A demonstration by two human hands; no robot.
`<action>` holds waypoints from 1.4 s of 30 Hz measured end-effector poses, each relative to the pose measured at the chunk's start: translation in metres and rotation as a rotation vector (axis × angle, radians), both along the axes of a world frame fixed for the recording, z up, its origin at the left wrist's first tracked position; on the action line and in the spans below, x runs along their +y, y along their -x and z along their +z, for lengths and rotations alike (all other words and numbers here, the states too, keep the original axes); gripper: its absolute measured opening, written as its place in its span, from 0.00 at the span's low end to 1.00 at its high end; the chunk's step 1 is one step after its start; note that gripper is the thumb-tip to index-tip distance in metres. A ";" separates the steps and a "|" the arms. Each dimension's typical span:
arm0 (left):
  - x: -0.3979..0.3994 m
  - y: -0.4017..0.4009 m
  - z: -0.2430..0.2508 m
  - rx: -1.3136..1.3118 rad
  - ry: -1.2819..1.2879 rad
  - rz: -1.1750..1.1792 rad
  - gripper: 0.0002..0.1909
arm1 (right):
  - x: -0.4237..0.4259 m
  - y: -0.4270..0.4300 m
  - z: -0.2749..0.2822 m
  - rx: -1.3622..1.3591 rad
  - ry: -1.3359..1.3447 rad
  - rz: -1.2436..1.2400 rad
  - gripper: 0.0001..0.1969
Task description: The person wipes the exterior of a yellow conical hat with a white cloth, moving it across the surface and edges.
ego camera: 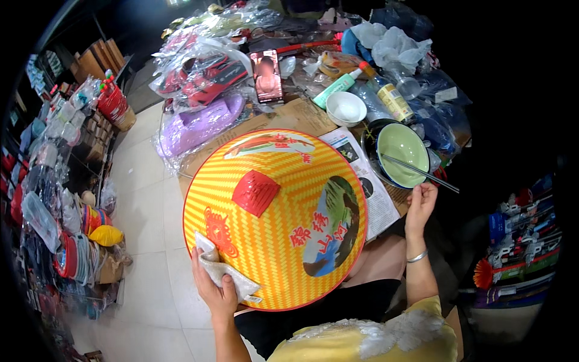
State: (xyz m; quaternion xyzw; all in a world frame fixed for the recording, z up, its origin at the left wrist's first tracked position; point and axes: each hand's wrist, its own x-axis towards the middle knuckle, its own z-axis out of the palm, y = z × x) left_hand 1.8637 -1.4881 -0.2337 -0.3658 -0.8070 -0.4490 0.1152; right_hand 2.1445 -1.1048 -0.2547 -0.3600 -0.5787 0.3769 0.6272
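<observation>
A woven conical hat (pixel 271 203), yellow and orange with a red tip, rests over my lap against the cardboard-covered table. At its lower left edge my left hand (pixel 216 287) grips a pale grey cloth (pixel 226 271) against the hat's surface. My right hand (pixel 421 199) is beside the rim of a green enamel bowl (pixel 402 154), its fingers curled near a pair of metal chopsticks (pixel 425 174) that lie across the bowl. Whether the fingers touch the bowl or hold something small, I cannot tell. A printed newspaper (pixel 380 210) lies partly beneath the hat.
Beyond the hat are a white bowl (pixel 346 109), a green tube (pixel 334 90), a bottle with a red cap (pixel 391 97) and an upright phone (pixel 267 77). Bagged red shoes (pixel 212 81) and purple slippers (pixel 201 122) crowd the left side. Shelves of goods flank the tiled floor (pixel 140 181).
</observation>
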 end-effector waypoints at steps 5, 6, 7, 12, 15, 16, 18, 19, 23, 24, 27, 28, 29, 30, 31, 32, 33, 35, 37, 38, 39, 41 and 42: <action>0.004 -0.003 0.006 0.022 0.003 0.020 0.35 | 0.043 -0.023 0.004 -0.035 -0.025 0.038 0.07; 0.004 -0.002 0.006 0.024 0.003 0.020 0.36 | 0.045 -0.026 0.011 -0.074 0.031 0.047 0.07; 0.004 -0.003 0.005 0.027 0.000 0.016 0.36 | 0.054 -0.026 0.013 -0.089 -0.053 0.023 0.07; 0.001 -0.002 0.004 0.027 0.031 0.021 0.36 | 0.103 -0.042 0.011 -0.283 -0.067 0.019 0.08; 0.003 -0.002 0.006 0.013 0.026 0.018 0.36 | 0.128 -0.033 0.023 -0.346 -0.037 0.050 0.09; 0.002 -0.002 0.006 0.013 0.030 0.019 0.37 | 0.134 -0.031 0.030 -0.379 -0.005 0.101 0.10; 0.002 -0.002 0.006 0.016 0.034 0.023 0.37 | 0.142 -0.020 0.044 -0.498 -0.084 0.099 0.11; 0.002 -0.001 0.006 0.020 0.036 0.024 0.37 | 0.144 -0.015 0.051 -0.620 -0.163 0.094 0.11; 0.002 -0.001 0.004 0.038 0.020 0.025 0.38 | 0.145 -0.003 0.062 -0.694 -0.204 0.143 0.16; 0.002 -0.001 0.004 0.038 0.021 0.028 0.38 | 0.139 0.000 0.064 -0.693 -0.205 0.146 0.16; 0.001 0.000 0.005 0.040 0.035 0.020 0.38 | 0.124 -0.001 0.066 -0.756 -0.225 0.100 0.20; 0.002 -0.001 0.005 0.038 0.033 0.017 0.38 | 0.125 -0.006 0.063 -0.689 -0.227 0.115 0.21; 0.003 -0.001 0.005 0.036 0.032 0.014 0.38 | 0.124 -0.009 0.060 -0.623 -0.228 0.129 0.22; 0.002 -0.001 0.005 0.036 0.033 0.015 0.38 | 0.121 -0.010 0.061 -0.623 -0.228 0.131 0.22; 0.002 -0.001 0.005 0.036 0.036 0.020 0.38 | 0.116 -0.011 0.063 -0.631 -0.200 0.113 0.22; 0.002 -0.001 0.004 0.036 0.040 0.025 0.38 | 0.113 -0.012 0.064 -0.639 -0.173 0.094 0.22; 0.002 -0.001 0.004 0.036 0.038 0.025 0.38 | 0.110 -0.013 0.062 -0.639 -0.175 0.093 0.22; 0.002 -0.001 0.003 0.033 0.038 0.032 0.37 | 0.105 -0.016 0.059 -0.600 -0.238 0.028 0.21; 0.001 -0.001 0.004 0.042 0.045 0.036 0.37 | 0.097 -0.014 0.060 -0.614 -0.270 -0.004 0.21; 0.000 -0.001 0.004 0.050 0.052 0.038 0.37 | 0.095 -0.013 0.060 -0.630 -0.302 -0.037 0.21; 0.001 -0.001 0.003 0.051 0.053 0.036 0.37 | 0.098 -0.014 0.059 -0.630 -0.301 -0.039 0.21; 0.001 -0.001 0.002 0.033 0.036 0.031 0.37 | 0.113 -0.013 0.059 -0.693 -0.403 -0.139 0.23; 0.001 0.000 0.002 0.036 0.039 0.032 0.37 | 0.118 -0.008 0.062 -0.691 -0.400 -0.137 0.23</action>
